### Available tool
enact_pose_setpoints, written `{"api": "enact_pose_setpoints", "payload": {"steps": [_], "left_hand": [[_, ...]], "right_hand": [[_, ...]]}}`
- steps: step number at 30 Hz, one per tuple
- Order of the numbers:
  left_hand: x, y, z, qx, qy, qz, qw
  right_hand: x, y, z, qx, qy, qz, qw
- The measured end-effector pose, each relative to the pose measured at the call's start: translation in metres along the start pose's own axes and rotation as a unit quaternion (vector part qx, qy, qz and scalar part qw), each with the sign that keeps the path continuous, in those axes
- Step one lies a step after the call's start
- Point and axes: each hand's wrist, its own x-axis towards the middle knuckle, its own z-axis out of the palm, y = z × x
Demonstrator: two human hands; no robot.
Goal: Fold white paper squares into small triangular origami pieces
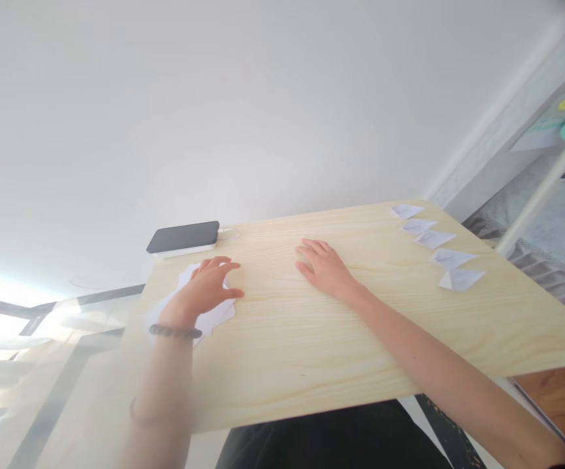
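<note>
My left hand, with a dark beaded bracelet at the wrist, is over a loose pile of white paper sheets at the table's left side. Its thumb and fingers are apart; whether the fingertips touch the paper I cannot tell. Near the middle of the wooden table, my right hand is held palm down with fingers spread, nothing in it. Several folded white paper pieces, pointed at one end, lie in a slanting row along the right side.
A dark-screened phone lies on a white block at the back left corner, with a pale cable beside it. A white wall stands behind the table. Beyond the right edge are a white pole and grey floor.
</note>
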Motion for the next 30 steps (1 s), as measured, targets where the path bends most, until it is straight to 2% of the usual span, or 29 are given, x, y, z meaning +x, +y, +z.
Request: {"api": "enact_pose_setpoints", "payload": {"steps": [3, 5, 11, 15, 24, 30], "left_hand": [[-0.010, -0.014, -0.012, -0.020, -0.060, -0.083, 0.994], [-0.013, -0.017, -0.014, -0.036, -0.099, -0.104, 0.989], [-0.007, -0.022, -0.009, -0.083, -0.051, -0.085, 0.992], [-0.006, -0.024, -0.007, -0.100, -0.014, -0.121, 0.988], [-0.005, -0.023, -0.006, -0.092, -0.011, -0.125, 0.988], [-0.004, -0.029, -0.006, -0.072, -0.030, -0.184, 0.980]], "right_hand": [[0.000, 0.000, 0.000, -0.001, -0.003, 0.008, 1.000], [0.001, 0.000, 0.000, 0.001, -0.005, 0.008, 1.000], [0.001, 0.002, 0.001, 0.004, -0.004, 0.000, 1.000], [0.001, 0.003, 0.002, 0.004, 0.004, -0.009, 1.000], [0.003, 0.004, 0.005, 0.001, 0.013, -0.002, 1.000], [0.004, 0.003, 0.005, -0.004, 0.016, 0.000, 1.000]]}}
